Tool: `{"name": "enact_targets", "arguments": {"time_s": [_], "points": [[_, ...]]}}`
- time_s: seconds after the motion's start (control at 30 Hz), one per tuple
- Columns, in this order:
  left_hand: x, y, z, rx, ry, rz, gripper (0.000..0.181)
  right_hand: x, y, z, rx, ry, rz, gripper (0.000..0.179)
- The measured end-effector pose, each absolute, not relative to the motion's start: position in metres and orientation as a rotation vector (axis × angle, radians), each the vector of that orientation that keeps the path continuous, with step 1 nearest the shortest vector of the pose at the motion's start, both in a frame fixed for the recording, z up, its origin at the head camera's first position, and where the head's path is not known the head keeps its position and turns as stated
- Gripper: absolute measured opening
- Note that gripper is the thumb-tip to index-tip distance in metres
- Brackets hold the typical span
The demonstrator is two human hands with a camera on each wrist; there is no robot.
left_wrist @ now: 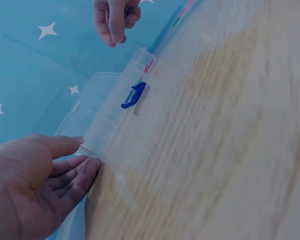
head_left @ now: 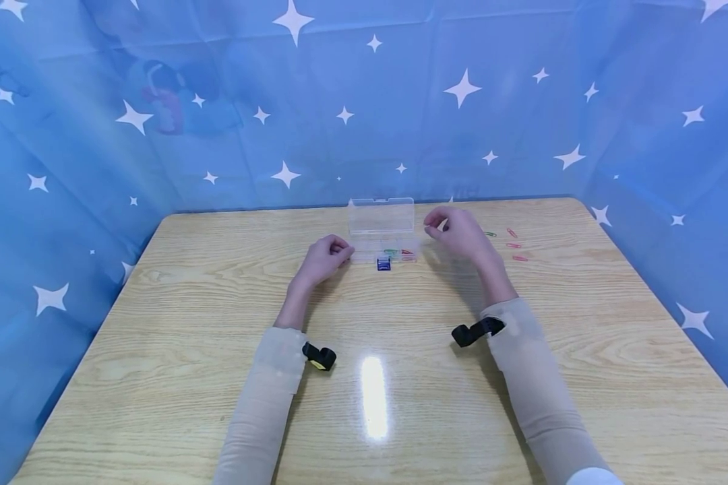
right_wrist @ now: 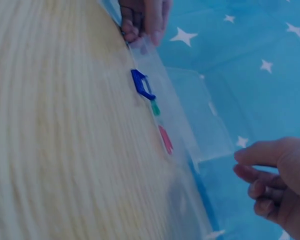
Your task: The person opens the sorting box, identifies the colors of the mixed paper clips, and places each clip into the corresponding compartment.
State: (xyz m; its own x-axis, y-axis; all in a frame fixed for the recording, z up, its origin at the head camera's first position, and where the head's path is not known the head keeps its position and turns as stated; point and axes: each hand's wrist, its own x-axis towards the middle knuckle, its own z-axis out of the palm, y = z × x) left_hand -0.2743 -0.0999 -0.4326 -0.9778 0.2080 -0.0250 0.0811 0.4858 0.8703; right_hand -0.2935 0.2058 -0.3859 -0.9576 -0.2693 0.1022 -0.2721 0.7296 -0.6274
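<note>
Nearest, two beige sleeves (head_left: 257,411) cross the surface (head_left: 400,323) toward an open clear box (head_left: 381,217) holding paper clips (head_left: 407,252); the left hand (head_left: 324,259) pinches its left end, while the right wrist view shows the right hand (right_wrist: 280,182) loosely curled, gripping nothing visible; loose clips (head_left: 513,246) beyond, seen from the head, escape that view

From here I can't tell whether the right hand (head_left: 459,234) pinches anything; the right-wrist view's top edge crops the left hand (right_wrist: 149,17).
</note>
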Motion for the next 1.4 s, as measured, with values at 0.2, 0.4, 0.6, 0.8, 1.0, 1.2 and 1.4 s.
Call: {"name": "enact_targets", "arguments": {"time_s": [0.2,0.4,0.6,0.8,1.0,1.2,1.4], "points": [[-0.274,-0.099,-0.431,0.258,2.599,1.507,0.028,-0.297,0.224,-0.384,0.413,-2.882,1.059,0.022],[-0.274,-0.099,-0.432,0.254,2.603,1.500,0.027,-0.298,0.240,-0.385,0.372,-2.866,1.058,0.022],[-0.273,-0.100,-0.432,0.252,2.610,1.499,0.027,-0.296,0.252,-0.386,0.356,-2.858,1.060,0.023],[-0.274,-0.100,-0.432,0.257,2.598,1.505,0.027,-0.296,0.265,-0.388,0.300,-2.882,1.059,0.027],[-0.274,-0.100,-0.432,0.257,2.597,1.508,0.027,-0.297,0.280,-0.392,0.232,-2.889,1.024,0.028],[-0.273,-0.100,-0.432,0.260,2.606,1.498,0.026,-0.294,0.292,-0.395,0.139,-2.911,0.979,0.030],[-0.274,-0.100,-0.432,0.266,2.600,1.498,0.027,-0.294,0.303,-0.401,0.055,-2.946,1.003,0.033]]}}
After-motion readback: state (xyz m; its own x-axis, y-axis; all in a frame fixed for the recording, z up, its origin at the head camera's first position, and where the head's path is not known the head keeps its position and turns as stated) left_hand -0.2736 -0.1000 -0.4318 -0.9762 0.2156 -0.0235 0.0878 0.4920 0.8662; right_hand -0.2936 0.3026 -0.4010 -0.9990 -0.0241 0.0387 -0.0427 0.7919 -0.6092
